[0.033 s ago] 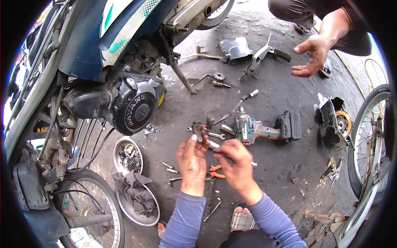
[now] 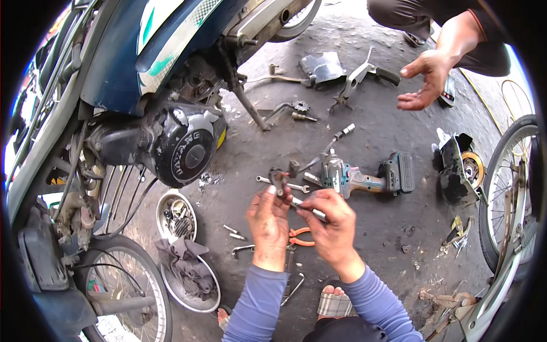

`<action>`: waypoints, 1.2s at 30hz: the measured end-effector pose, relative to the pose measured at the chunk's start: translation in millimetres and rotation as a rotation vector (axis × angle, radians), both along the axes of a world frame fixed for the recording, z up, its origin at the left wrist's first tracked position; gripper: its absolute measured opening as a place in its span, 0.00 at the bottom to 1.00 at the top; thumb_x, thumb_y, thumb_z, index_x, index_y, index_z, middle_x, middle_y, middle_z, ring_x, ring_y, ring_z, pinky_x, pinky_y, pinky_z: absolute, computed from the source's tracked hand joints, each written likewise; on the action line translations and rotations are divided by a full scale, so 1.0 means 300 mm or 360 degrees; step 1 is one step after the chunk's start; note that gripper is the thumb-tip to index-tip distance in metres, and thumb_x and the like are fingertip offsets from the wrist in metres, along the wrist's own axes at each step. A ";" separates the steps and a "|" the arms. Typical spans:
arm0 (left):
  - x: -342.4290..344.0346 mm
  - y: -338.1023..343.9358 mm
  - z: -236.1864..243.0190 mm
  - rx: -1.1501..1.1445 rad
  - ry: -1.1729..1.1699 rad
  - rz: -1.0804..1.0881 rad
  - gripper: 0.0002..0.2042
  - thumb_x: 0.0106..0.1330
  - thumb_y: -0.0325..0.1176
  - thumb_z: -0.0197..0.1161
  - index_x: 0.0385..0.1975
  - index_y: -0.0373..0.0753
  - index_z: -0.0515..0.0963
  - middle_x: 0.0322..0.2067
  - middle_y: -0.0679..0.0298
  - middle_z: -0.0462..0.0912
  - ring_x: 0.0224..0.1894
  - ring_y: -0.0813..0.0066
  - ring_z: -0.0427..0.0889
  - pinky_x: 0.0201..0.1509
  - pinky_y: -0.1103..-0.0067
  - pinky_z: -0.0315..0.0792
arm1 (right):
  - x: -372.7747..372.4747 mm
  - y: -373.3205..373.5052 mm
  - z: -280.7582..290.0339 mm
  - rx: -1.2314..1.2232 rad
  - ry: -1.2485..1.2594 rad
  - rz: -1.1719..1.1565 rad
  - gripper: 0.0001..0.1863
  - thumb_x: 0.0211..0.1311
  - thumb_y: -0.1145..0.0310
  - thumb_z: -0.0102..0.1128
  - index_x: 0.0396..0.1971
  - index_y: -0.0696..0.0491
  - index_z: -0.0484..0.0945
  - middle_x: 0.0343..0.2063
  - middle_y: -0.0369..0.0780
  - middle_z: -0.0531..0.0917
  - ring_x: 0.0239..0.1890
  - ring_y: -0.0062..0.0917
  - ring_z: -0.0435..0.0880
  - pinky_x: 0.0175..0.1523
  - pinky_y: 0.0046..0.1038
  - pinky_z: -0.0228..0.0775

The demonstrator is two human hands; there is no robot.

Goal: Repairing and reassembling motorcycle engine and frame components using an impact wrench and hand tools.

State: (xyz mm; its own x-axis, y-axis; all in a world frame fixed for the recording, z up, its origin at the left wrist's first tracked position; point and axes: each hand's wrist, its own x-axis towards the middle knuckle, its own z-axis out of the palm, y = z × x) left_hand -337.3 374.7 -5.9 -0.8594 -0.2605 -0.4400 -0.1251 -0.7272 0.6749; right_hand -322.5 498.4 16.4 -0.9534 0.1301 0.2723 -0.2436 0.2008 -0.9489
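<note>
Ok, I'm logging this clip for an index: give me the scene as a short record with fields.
setting: stained concrete floor beside a motorcycle
left hand: holds a small dark metal part
right hand: holds a slim metal tool toward that part
other person's hand: open, palm up, apart from the work
on floor: cordless impact wrench, orange pliers, round tray with rag

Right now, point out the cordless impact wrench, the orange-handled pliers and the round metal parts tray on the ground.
cordless impact wrench point(image 2: 364, 178), head view, on its grip.
orange-handled pliers point(image 2: 300, 236), head view, on the handles.
round metal parts tray point(image 2: 162, 208), head view, on its left rim.
</note>
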 end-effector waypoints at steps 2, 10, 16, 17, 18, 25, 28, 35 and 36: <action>0.002 0.063 0.015 0.0039 0.0092 -0.0121 0.12 0.66 0.32 0.59 0.44 0.32 0.76 0.38 0.58 0.82 0.40 0.71 0.81 0.46 0.76 0.76 | -0.033 0.034 0.055 -0.0008 0.0124 -0.0122 0.13 0.42 0.88 0.67 0.31 0.59 0.80 0.31 0.43 0.81 0.32 0.28 0.83 0.36 0.24 0.75; 0.006 0.251 0.120 0.0341 0.0117 -0.0136 0.04 0.65 0.27 0.61 0.35 0.34 0.78 0.36 0.60 0.83 0.36 0.73 0.81 0.44 0.78 0.76 | -0.075 0.130 0.106 0.0354 0.0514 -0.0341 0.11 0.43 0.85 0.66 0.30 0.59 0.80 0.29 0.43 0.83 0.32 0.35 0.84 0.37 0.29 0.77; -0.006 0.325 0.136 0.0554 0.0051 -0.0236 0.06 0.66 0.28 0.61 0.38 0.33 0.77 0.36 0.60 0.82 0.38 0.74 0.81 0.46 0.79 0.75 | -0.037 0.211 0.075 0.0374 0.0649 -0.0424 0.16 0.46 0.79 0.70 0.37 0.58 0.78 0.32 0.44 0.84 0.37 0.38 0.85 0.43 0.35 0.77; -0.013 0.327 0.121 0.0681 0.0008 -0.0277 0.06 0.66 0.28 0.60 0.39 0.33 0.77 0.36 0.60 0.82 0.39 0.74 0.80 0.47 0.79 0.75 | -0.025 0.224 0.087 0.0428 0.0678 -0.0386 0.14 0.50 0.74 0.68 0.38 0.58 0.77 0.34 0.45 0.84 0.41 0.40 0.83 0.46 0.37 0.75; -0.019 0.331 0.118 0.0806 -0.0036 -0.0320 0.07 0.66 0.28 0.60 0.39 0.33 0.77 0.36 0.60 0.82 0.39 0.74 0.80 0.48 0.79 0.75 | -0.011 0.236 0.098 0.0482 0.0706 -0.0348 0.15 0.54 0.69 0.66 0.39 0.58 0.76 0.37 0.46 0.83 0.44 0.42 0.81 0.50 0.39 0.72; -0.066 0.439 0.174 0.1078 0.0111 -0.0380 0.10 0.65 0.31 0.63 0.41 0.32 0.76 0.37 0.59 0.81 0.41 0.71 0.80 0.48 0.76 0.77 | 0.174 0.337 0.011 0.0312 0.0556 -0.0614 0.16 0.63 0.60 0.58 0.42 0.58 0.74 0.41 0.48 0.80 0.42 0.39 0.79 0.49 0.37 0.70; -0.085 0.479 0.203 0.1102 0.0169 -0.0501 0.11 0.64 0.32 0.64 0.42 0.33 0.76 0.38 0.60 0.82 0.42 0.72 0.80 0.50 0.76 0.77 | 0.238 0.355 -0.062 0.0315 0.0322 -0.0666 0.15 0.63 0.62 0.58 0.42 0.58 0.74 0.40 0.47 0.80 0.41 0.39 0.78 0.48 0.36 0.70; -0.056 0.512 0.138 0.0770 0.0127 -0.0745 0.18 0.70 0.39 0.57 0.52 0.33 0.69 0.50 0.51 0.75 0.50 0.60 0.79 0.58 0.68 0.73 | 0.301 0.339 -0.135 0.0189 0.0135 -0.0680 0.13 0.62 0.67 0.59 0.42 0.59 0.74 0.41 0.47 0.78 0.43 0.36 0.79 0.47 0.31 0.71; -0.006 0.476 0.124 0.0537 0.0099 -0.0806 0.19 0.70 0.38 0.57 0.53 0.32 0.68 0.51 0.51 0.75 0.50 0.60 0.78 0.58 0.68 0.74 | 0.304 0.341 -0.141 0.0156 0.0115 -0.0685 0.13 0.61 0.68 0.59 0.43 0.59 0.74 0.41 0.47 0.78 0.43 0.35 0.78 0.47 0.30 0.71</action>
